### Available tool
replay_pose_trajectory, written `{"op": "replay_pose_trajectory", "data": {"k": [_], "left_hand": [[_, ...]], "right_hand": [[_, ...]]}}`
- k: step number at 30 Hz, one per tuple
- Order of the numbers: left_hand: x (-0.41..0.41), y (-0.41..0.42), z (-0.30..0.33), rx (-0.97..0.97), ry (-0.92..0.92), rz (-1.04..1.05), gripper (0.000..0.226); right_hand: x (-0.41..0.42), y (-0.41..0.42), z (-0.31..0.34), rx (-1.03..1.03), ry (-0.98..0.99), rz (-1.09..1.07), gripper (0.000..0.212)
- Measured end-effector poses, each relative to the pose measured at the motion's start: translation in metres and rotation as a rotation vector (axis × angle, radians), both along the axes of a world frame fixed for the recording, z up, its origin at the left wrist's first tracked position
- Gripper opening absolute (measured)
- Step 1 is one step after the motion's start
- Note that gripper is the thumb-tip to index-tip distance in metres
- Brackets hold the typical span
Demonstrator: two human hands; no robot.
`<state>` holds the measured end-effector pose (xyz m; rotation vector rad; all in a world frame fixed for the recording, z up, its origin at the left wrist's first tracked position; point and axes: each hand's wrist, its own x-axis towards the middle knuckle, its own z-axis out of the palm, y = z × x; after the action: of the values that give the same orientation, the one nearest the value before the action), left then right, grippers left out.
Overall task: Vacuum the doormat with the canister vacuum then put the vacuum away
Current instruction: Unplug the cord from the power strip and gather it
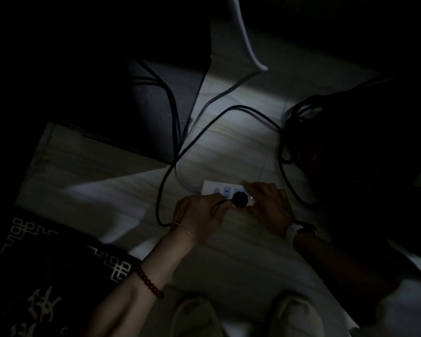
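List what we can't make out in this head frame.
- Canister vacuum: a dark mass at right, lost in shadow.
- Plug: whether fully seated in the power strip; left hand fingers cover its back.
- Doormat: cut off by the lower left edge.
- Right hand: hides the strip's end.

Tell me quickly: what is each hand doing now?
Left hand: grips the black plug at the power strip.
Right hand: fingers straight, pressing on the strip.
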<state>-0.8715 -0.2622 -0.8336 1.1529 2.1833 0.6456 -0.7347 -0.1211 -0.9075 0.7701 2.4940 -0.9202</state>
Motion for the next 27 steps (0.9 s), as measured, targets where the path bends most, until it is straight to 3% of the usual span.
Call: {"op": "replay_pose_trajectory", "data": {"k": [7,13,18,21,24,27], "left_hand": [[0.012,-0.002,0.009,0.030,0.231,-0.114,0.039],[0.014,-0.001,0.019,-0.005,0.280,-0.148,0.038],[0.006,0.009,0.020,-0.151,0.192,-0.088,0.056],[0.018,0.000,0.025,-0.053,0.280,-0.100,0.032],[0.006,0.016,0.046,0.069,0.280,0.015,0.029],[-0.010,0.037,0.071,-0.014,0.304,0.001,0.028]], "right_hand": [[0.001,-0.009,0.004,-0.048,-0.012,-0.131,0.088],[0.001,-0.011,-0.002,-0.076,0.053,-0.199,0.084],[0.001,-0.011,-0.002,-0.002,0.026,-0.163,0.083],[0.001,-0.011,-0.002,0.005,0.014,-0.132,0.076],[0.001,-0.014,-0.003,0.016,0.041,-0.176,0.070],[0.001,-0.012,-0.001,-0.021,-0.036,-0.101,0.069]]}}
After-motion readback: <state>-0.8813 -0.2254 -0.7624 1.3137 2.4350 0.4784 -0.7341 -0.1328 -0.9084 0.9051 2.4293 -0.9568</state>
